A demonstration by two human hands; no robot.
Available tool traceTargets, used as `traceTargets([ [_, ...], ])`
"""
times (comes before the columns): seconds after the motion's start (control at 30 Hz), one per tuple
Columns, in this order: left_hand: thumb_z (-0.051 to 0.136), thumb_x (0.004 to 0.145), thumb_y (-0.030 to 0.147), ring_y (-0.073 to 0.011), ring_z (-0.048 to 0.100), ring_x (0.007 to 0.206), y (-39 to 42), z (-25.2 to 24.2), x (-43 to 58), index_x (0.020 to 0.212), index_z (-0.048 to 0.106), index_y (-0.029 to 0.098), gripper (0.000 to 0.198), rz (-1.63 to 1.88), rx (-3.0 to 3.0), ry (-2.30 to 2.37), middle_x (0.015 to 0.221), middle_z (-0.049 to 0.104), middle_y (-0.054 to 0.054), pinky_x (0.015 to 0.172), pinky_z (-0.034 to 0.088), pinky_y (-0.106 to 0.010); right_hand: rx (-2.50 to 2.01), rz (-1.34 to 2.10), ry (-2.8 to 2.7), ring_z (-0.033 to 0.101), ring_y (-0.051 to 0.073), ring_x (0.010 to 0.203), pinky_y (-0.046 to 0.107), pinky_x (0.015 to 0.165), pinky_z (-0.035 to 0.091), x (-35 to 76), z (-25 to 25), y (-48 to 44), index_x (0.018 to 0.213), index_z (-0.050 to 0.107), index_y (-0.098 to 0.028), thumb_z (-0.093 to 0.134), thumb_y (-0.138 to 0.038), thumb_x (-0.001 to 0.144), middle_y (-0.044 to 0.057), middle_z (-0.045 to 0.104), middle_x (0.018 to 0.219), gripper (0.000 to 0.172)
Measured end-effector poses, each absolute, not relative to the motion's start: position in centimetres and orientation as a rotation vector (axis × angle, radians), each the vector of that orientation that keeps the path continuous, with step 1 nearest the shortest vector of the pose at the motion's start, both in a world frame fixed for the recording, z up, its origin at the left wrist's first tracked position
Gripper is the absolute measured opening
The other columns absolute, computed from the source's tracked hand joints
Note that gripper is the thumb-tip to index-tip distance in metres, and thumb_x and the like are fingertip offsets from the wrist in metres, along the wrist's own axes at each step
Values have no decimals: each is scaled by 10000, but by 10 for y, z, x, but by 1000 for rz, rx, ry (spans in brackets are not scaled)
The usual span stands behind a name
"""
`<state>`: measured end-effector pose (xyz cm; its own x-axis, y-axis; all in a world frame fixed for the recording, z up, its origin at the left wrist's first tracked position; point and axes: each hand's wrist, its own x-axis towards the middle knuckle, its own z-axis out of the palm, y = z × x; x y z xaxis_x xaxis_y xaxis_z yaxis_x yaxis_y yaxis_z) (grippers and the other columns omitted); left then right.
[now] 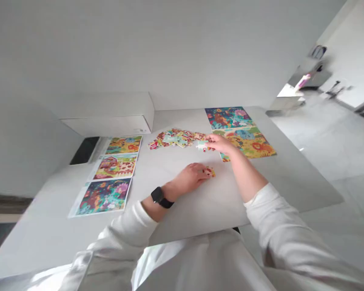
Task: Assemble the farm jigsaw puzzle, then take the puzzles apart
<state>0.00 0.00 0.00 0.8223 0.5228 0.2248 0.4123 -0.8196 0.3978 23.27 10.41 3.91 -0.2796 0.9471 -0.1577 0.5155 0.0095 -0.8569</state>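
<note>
My left hand (191, 176) rests on the white table (176, 202), fingers curled and pinched on a small red and yellow puzzle piece (211, 171). A black watch (160, 197) is on that wrist. My right hand (220, 142) reaches farther out, fingers closed on a pale puzzle piece (202, 145) at the right end of a pile of loose puzzle pieces (177, 138). Just right of that hand lie two finished colourful puzzles, one blue (227, 117) and one yellow-green (250, 141).
Three picture sheets lie in a column at the left: orange (124, 144), a farm scene (115, 165) and a dark blue one (104, 196). A white box (109, 115) stands at the back left. The table's right edge drops to a grey floor.
</note>
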Motion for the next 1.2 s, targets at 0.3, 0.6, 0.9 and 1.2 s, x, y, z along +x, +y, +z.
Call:
traceTargets([
  [0.3,582,1065,286,-241,657,1261,-9,3,3,1292,743,301,279,484,2631,698,1330,735,-65,1152,495,-438,-1761,1193,-2062,691,150,717,207,619,461,232,35,98,1023,702,-188,741,-135,911,17,790,833,130],
  [0.6,569,1078,294,-232,668,1251,-8,5,4,1225,784,312,261,529,2623,632,1327,756,-50,1154,483,-429,-1906,886,-2278,740,175,843,221,678,477,226,40,93,993,750,-218,809,-261,899,27,827,973,120],
  [0.9,551,1089,309,-230,664,1268,-6,1,4,1233,787,329,277,534,2611,607,1341,751,-44,1172,472,-431,-1924,736,-2348,739,179,868,236,699,473,225,35,95,982,759,-238,833,-295,891,26,820,1012,131],
  [1.2,541,1085,306,-239,674,1200,-5,3,5,1232,770,287,272,609,2645,687,1284,742,-79,1110,502,-428,-1902,656,-2354,721,174,895,238,762,497,226,36,93,1076,740,-238,841,-279,879,32,802,1095,226],
])
